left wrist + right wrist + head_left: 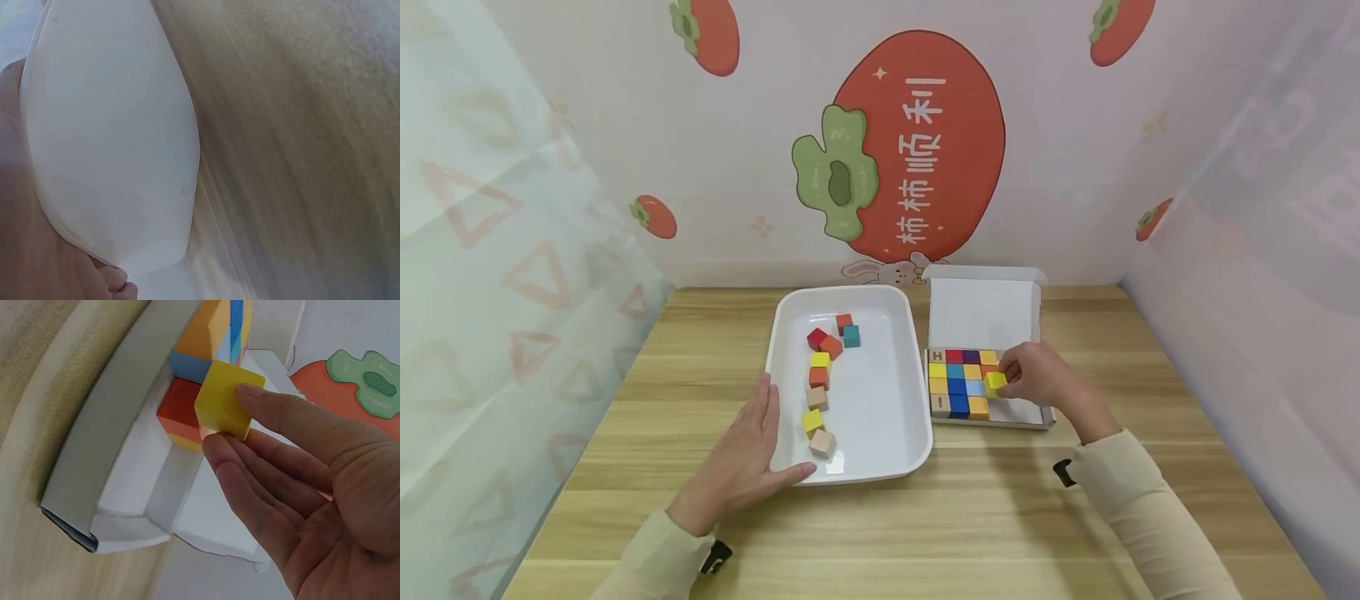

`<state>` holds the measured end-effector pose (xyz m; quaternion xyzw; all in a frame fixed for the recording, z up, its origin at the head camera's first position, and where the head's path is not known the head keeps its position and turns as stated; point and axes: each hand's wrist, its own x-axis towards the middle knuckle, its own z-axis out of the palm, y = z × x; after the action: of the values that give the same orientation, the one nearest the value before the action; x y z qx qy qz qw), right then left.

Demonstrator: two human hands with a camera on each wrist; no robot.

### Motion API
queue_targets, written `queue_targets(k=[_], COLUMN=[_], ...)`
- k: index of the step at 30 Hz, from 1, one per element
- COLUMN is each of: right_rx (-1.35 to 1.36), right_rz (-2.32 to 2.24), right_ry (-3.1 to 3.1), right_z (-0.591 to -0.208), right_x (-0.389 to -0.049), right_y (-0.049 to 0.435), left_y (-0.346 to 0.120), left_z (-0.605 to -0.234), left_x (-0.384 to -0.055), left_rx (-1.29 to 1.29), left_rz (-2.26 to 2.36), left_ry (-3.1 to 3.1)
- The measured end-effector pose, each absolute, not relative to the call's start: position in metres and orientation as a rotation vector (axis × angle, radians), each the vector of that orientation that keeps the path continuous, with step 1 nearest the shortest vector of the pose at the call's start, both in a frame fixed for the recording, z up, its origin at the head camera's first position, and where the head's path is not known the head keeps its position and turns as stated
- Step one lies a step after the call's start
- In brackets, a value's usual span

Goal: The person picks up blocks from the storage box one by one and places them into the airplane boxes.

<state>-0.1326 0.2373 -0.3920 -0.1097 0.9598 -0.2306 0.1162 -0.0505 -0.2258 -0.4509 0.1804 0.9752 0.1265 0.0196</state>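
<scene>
My right hand [1039, 379] pinches a yellow cube [995, 383] between thumb and fingers over the white cardboard box [1017, 411]. In the right wrist view the yellow cube [226, 400] overlaps a red-orange cube [181, 406] in the box. Rows of coloured cubes fill the box's left part, two wooden-toned ones bearing dark marks. Against the left side of a white tray [883, 400] lies my left hand [737, 454], fingers straight, thumb at the near rim. The left wrist view shows that hand [37, 250] along the tray's outer wall [112, 137].
Inside the tray, several loose cubes, among them a teal cube [851, 336] and a plain wooden cube [822, 443], lie towards the left. The box's raised lid [985, 312] stands near the patterned back wall [1060, 183]. Both stand on a wooden table [880, 542].
</scene>
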Motion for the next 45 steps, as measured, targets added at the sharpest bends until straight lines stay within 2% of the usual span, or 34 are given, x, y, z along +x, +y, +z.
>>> queue_targets(k=[31,39,45], right_rx=[-0.202,-0.304,-0.417], right_rz=[-0.745,-0.638,-0.720], right_ry=[2.842,2.916,2.872], right_z=[-0.426,-0.399,-0.371], right_x=[-0.129,-0.135,-0.147], right_y=[0.231,0.216,0.191], left_y=[-0.225,-0.225,-0.225], left_z=[-0.451,-0.451,-0.450], left_x=[-0.050,-0.051,-0.050], left_rx=[0.565,0.570,0.562], left_rz=[0.399,0.400,0.388], left_ry=[3.034,3.031,3.032])
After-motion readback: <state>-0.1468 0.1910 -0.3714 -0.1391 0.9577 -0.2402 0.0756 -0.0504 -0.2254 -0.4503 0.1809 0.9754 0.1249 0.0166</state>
